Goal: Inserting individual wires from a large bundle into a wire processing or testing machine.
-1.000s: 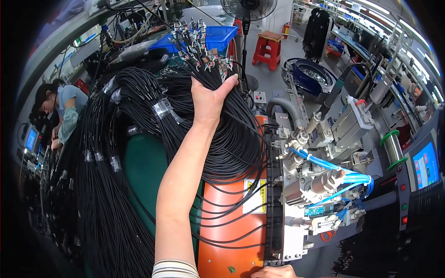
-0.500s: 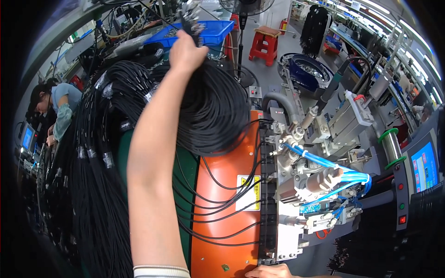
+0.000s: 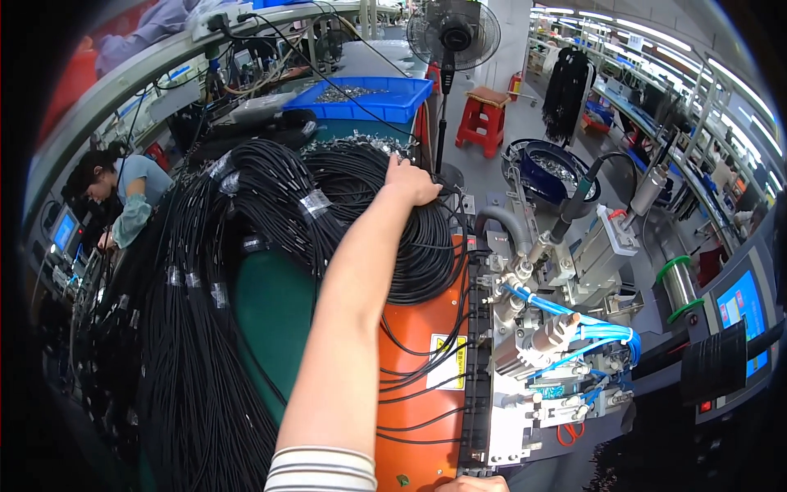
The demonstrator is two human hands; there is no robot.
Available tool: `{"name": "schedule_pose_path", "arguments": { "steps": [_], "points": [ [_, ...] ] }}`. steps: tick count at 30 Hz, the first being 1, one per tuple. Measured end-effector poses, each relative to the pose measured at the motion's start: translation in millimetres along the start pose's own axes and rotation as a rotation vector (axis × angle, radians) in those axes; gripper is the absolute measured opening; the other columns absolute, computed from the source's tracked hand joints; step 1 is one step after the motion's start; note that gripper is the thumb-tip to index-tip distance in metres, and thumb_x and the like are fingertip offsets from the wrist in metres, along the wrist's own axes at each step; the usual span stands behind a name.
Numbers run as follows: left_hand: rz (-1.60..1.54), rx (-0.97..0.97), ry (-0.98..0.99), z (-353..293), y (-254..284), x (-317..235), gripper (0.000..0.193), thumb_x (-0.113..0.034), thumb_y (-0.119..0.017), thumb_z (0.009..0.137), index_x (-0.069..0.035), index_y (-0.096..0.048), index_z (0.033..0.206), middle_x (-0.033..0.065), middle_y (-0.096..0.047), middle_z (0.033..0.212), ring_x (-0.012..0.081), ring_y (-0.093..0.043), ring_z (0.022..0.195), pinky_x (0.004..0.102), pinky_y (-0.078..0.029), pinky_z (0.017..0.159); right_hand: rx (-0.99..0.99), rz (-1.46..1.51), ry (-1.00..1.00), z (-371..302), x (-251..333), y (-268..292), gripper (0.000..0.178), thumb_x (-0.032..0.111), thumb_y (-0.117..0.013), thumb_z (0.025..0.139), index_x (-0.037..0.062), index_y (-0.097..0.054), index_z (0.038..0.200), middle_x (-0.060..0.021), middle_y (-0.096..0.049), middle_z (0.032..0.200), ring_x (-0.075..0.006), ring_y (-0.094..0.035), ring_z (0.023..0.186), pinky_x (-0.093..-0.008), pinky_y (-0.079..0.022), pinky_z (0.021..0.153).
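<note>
My left hand (image 3: pixel 411 182) reaches far over the bench, its fingers curled down on a coil of black cables (image 3: pixel 422 266). Bright metal cable ends (image 3: pixel 381 146) cluster beside the fingertips; what lies under the palm is hidden. Left of the coil, a thick bundle of black cables (image 3: pixel 266 176), bound with clear tape (image 3: pixel 314 203), arches over and hangs toward me. My right hand (image 3: pixel 473 485) shows only in part at the lower edge, by the near end of the machine's black cable holder (image 3: pixel 475 377); its fingers are mostly cut off. Several single cables run from the holder across the orange plate (image 3: pixel 422 451).
Metal cylinders (image 3: pixel 537 348) and blue air hoses (image 3: pixel 611 332) stand right of the plate. A wire spool (image 3: pixel 678 289) and screen (image 3: pixel 743 307) lie further right. Behind are a blue tray (image 3: pixel 361 98) of metal parts, a fan (image 3: pixel 455 37) and a red stool (image 3: pixel 482 123). Someone works at far left.
My left hand has come down and to the right with the cable ends it held raised, bringing them onto the coil. My right hand stays at the lower edge. The view has shifted.
</note>
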State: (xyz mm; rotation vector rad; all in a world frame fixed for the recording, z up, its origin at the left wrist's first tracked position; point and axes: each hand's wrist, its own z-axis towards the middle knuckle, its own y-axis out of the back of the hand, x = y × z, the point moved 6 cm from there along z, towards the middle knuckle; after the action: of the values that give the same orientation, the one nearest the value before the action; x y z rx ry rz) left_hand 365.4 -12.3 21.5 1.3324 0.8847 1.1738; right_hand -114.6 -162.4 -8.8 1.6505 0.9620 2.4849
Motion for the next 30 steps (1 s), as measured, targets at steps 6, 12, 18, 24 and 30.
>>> {"name": "schedule_pose_path", "arguments": {
  "steps": [6, 12, 18, 24, 30],
  "points": [
    [0.052, -0.094, -0.157, -15.6, -13.8, -41.6, 0.034, -0.033, -0.051, 0.09, -0.011, -0.075, 0.1, 0.008, -0.071, 0.107, 0.028, -0.057, 0.118, 0.0552, -0.025, 0.106, 0.01, 0.01, -0.033, 3.7, 2.5, -3.2, 0.01, 0.004, -0.069, 0.084, 0.0023, -0.065, 0.093, -0.0158, -0.064, 0.08, -0.0336, -0.064, 0.068, -0.0376, -0.051, 0.06],
    [-0.176, -0.454, -0.1, -43.3, 12.6, -58.4, 0.041, -0.041, -0.061, 0.087, -0.006, -0.069, 0.108, 0.0119, -0.065, 0.111, 0.0296, -0.053, 0.117, 0.053, -0.027, 0.106, 0.02, -0.049, -0.1, 6.5, 2.1, 2.9, 0.012, 0.001, -0.068, 0.083, 0.0013, -0.066, 0.095, -0.0165, -0.066, 0.083, -0.0327, -0.064, 0.07, -0.0361, -0.051, 0.065],
    [-0.282, -0.639, -0.259, -267.4, 81.0, 41.0, 0.028, -0.025, -0.068, 0.081, -0.004, -0.068, 0.1, 0.0112, -0.066, 0.095, 0.0285, -0.064, 0.093, 0.0411, -0.047, 0.086, -0.09, -0.049, -0.074, -6.3, -15.5, -9.3, 0.004, -0.005, -0.064, 0.082, -0.0022, -0.061, 0.082, -0.0063, -0.058, 0.069, -0.0109, -0.052, 0.056, -0.024, -0.039, 0.052],
    [-0.285, -0.565, 0.831, -599.0, 66.6, 266.0, 0.024, -0.028, -0.064, 0.085, -0.009, -0.073, 0.095, 0.0142, -0.07, 0.088, 0.0296, -0.069, 0.084, 0.0398, -0.053, 0.074, -0.094, 0.036, -0.175, -20.4, -43.5, -10.7, 0.006, 0.0, -0.058, 0.092, -0.0025, -0.061, 0.088, -0.0001, -0.058, 0.067, -0.0032, -0.049, 0.053, -0.0177, -0.035, 0.048],
    [0.137, -0.201, 1.253, -898.0, -20.6, 349.3, 0.059, -0.02, -0.067, 0.076, -0.003, -0.052, 0.13, 0.0213, -0.054, 0.132, 0.0349, -0.054, 0.12, 0.0456, -0.046, 0.096, -0.113, 0.004, -0.212, -16.9, -59.0, -8.6, 0.012, 0.007, -0.056, 0.097, 0.0009, -0.059, 0.087, 0.0042, -0.053, 0.066, -0.0003, -0.042, 0.054, -0.0169, -0.03, 0.048]
  ]
}}
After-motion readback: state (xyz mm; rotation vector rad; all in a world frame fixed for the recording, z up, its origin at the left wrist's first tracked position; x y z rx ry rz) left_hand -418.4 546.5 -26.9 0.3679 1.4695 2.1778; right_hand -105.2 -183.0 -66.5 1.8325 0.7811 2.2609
